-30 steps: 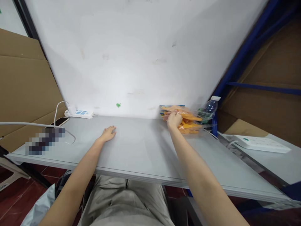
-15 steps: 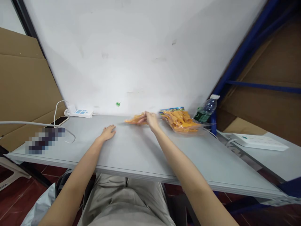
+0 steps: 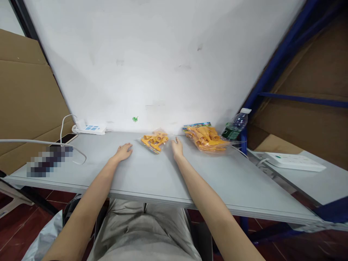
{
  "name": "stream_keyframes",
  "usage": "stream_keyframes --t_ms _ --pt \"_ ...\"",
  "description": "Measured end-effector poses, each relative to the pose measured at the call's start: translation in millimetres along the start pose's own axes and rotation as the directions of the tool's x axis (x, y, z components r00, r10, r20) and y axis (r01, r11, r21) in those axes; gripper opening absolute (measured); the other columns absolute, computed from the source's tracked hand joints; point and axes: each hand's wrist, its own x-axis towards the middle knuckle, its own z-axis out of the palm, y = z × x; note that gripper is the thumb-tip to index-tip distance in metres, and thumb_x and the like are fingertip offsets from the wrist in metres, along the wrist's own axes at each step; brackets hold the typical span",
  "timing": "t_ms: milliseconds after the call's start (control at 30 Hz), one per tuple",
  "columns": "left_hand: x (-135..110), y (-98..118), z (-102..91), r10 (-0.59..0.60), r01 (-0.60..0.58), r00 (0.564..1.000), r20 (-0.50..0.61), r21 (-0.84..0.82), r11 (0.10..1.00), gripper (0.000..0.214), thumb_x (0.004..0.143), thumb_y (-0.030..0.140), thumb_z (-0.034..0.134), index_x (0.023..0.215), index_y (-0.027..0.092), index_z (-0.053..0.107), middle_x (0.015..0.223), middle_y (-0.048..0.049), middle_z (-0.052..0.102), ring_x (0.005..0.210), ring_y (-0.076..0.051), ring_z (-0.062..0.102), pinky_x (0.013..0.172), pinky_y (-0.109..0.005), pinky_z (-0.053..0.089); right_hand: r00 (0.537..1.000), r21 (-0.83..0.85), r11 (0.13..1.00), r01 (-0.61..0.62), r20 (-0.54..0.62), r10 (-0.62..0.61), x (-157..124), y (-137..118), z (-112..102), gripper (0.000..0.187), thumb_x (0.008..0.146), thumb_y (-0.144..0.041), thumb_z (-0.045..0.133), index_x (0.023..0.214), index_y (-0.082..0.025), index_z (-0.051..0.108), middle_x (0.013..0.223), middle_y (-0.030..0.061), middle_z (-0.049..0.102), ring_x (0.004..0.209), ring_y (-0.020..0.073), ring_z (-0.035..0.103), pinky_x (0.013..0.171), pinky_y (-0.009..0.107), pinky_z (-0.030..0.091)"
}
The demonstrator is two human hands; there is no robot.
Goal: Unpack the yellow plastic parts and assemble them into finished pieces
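A small clear packet of orange pieces [image 3: 155,140] lies on the grey table [image 3: 152,174] between my hands, near the back wall. My right hand [image 3: 177,148] rests flat and open just to the right of the packet, not holding it. Resting palm-down on the table to the packet's left is my left hand [image 3: 123,152], its fingers stretched out and empty. A larger clear bag of the same orange pieces [image 3: 206,137] lies further right.
A water bottle [image 3: 235,127] stands beside the larger bag at the table's back right. A white power strip [image 3: 89,128], a phone [image 3: 66,138] and a cable lie back left. Another power strip [image 3: 294,161] sits on the adjoining table right. Cardboard stands at both sides.
My right hand took a small packet from the larger bag at the right, carried it left, set it down mid-table and let go. The left hand stayed put.
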Motion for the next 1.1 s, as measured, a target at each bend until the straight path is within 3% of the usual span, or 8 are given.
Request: stream_keyframes --t_ms 67,133,200,267,500,667,833,1100 --pt "-0.1 -0.1 0.1 -0.001 0.001 1.0 0.001 -0.003 1.0 0.052 0.094 0.034 0.036 0.143 0.022 0.047 0.158 -0.0097 0.036 0.148 -0.024 0.03 0.12 -0.051 0.021 0.975 -0.148 0.966 0.213 0.092 -0.201 -5.5 0.4 5.2 0.066 0.093 -0.042 0.04 0.153 -0.014 0.034 0.16 0.0134 0.031 0.149 0.0254 0.027 0.119 0.044 0.026" --pt "-0.1 -0.1 0.6 0.0 0.0 1.0 0.0 -0.007 1.0 0.052 0.094 0.034 0.036 0.144 0.022 0.046 0.158 -0.0097 0.035 0.148 -0.024 0.029 0.12 -0.052 0.021 0.89 -0.296 0.857 0.422 0.315 -0.33 -13.1 0.1 10.3 0.067 0.092 -0.049 0.044 0.151 -0.018 0.039 0.162 0.0125 0.026 0.152 0.0272 0.017 0.121 0.05 0.016" --pt "0.1 -0.1 1.4 -0.001 0.001 1.0 -0.005 -0.009 1.0 0.052 0.094 0.033 0.036 0.143 0.021 0.047 0.159 -0.0094 0.035 0.149 -0.025 0.028 0.12 -0.052 0.021 0.799 -0.382 0.758 0.529 0.526 -0.292 -20.7 -0.7 13.8 0.071 0.089 -0.054 0.051 0.152 -0.022 0.039 0.165 0.0124 0.015 0.152 0.0309 0.011 0.12 0.057 0.012" --pt "0.2 0.2 2.2 -0.005 0.005 1.0 -0.012 -0.009 1.0 0.051 0.094 0.033 0.036 0.143 0.022 0.047 0.158 -0.0089 0.036 0.149 -0.025 0.028 0.12 -0.052 0.021 0.755 -0.445 0.696 0.564 0.62 -0.214 -27.1 -2.5 14.6 0.079 0.087 -0.057 0.056 0.155 -0.023 0.033 0.166 0.0134 0.002 0.152 0.0336 0.008 0.118 0.06 0.012" --pt "-1.6 7.1 5.2 -0.001 -0.002 0.995 -0.098 -0.023 1.0 0.054 0.092 0.029 0.04 0.146 0.023 0.043 0.155 -0.0076 0.042 0.144 -0.024 0.036 0.121 -0.05 0.024 0.695 -0.465 0.598 0.653 0.682 -0.228 -42.5 -16.7 12.4 0.086 0.084 -0.063 0.06 0.156 -0.031 0.026 0.166 0.0102 0.001 0.152 0.0361 -0.006 0.114 0.069 0.004" --pt "-3.1 20.2 8.1 0.141 -0.14 0.976 -0.165 0.017 0.99 0.059 0.089 0.022 0.042 0.148 0.02 0.04 0.156 -0.0082 0.04 0.144 -0.023 0.036 0.121 -0.045 0.026 0.718 -0.503 0.593 0.628 0.669 -0.192 -44.9 -18.5 19.5 0.071 0.093 -0.052 0.05 0.156 -0.03 0.026 0.166 0.0081 0.011 0.152 0.0371 -0.003 0.114 0.071 0.006" --pt "9.2 34.7 6.9 0.208 -0.183 0.953 -0.221 0.131 0.974 0.058 0.089 0.017 0.042 0.147 0.019 0.043 0.157 -0.0113 0.039 0.144 -0.026 0.037 0.119 -0.051 0.028 0.712 -0.505 0.591 0.629 0.68 -0.176 -41.7 -15.6 19.7 0.065 0.096 -0.038 0.046 0.156 -0.028 0.026 0.165 0.0086 0.012 0.152 0.0352 -0.003 0.114 0.07 0.009" --pt "45.3 49.9 -8.1 0.351 -0.296 0.904 -0.244 0.235 0.926 0.036 0.088 0.011 0.045 0.098 0.024 0.076 0.127 -0.0114 0.067 0.125 -0.027 0.056 0.113 -0.054 0.03 0.736 -0.526 0.557 0.643 0.624 -0.261 -41.0 -17.7 14.4 0.051 0.097 -0.027 0.045 0.148 -0.033 0.044 0.161 0.0055 0.028 0.152 0.0312 0.014 0.114 0.07 0.007"
